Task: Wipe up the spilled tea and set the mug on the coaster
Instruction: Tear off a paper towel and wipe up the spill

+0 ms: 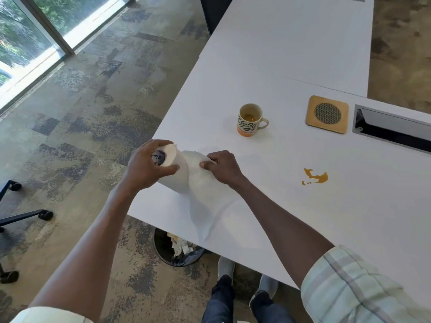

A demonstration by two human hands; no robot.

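White rectangular table (291, 54): lying across the right of the scene, a seam showing where two tops are meeting. Grey metal cable hatch (391, 130): sitting recessed in the table at far right, its lid standing open. Black round waste bin (177, 250): standing under the near table edge, holding crumpled white paper. Black wheeled chair base (21, 217): showing at near left. Mottled grey-brown carpet (81, 101): covering the floor. Glass window wall (28, 31): running along far left.

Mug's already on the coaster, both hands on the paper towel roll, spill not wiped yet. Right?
Not quite. The head view shows the mug standing on the bare table, left of the coaster and apart from it. The rest holds: both hands on the paper towel roll, spill unwiped.
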